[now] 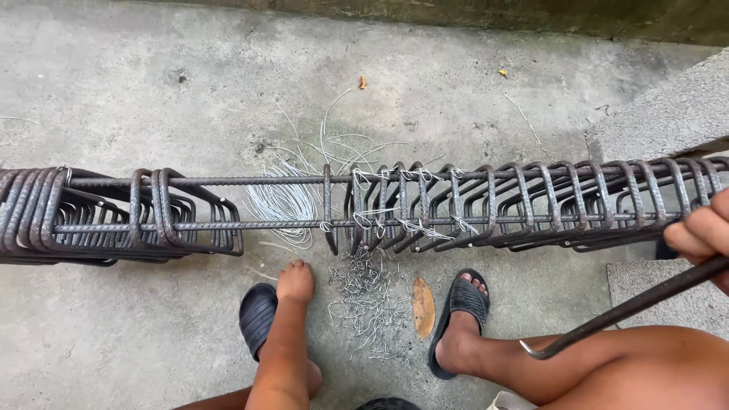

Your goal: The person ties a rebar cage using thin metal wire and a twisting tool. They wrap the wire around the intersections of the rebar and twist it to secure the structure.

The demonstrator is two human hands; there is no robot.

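A stiff, heavy hooked rod is clasped in the right hand at the right edge, best held high, while the left hand reaches, seemingly empty, toward wire scraps on the floor.

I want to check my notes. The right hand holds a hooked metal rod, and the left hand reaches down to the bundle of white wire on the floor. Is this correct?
Not quite. In the head view, the left hand reaches down beside the pile of short wire clippings, not the bundle of white wire beyond the rebar cage. The right hand does hold the hooked metal rod.
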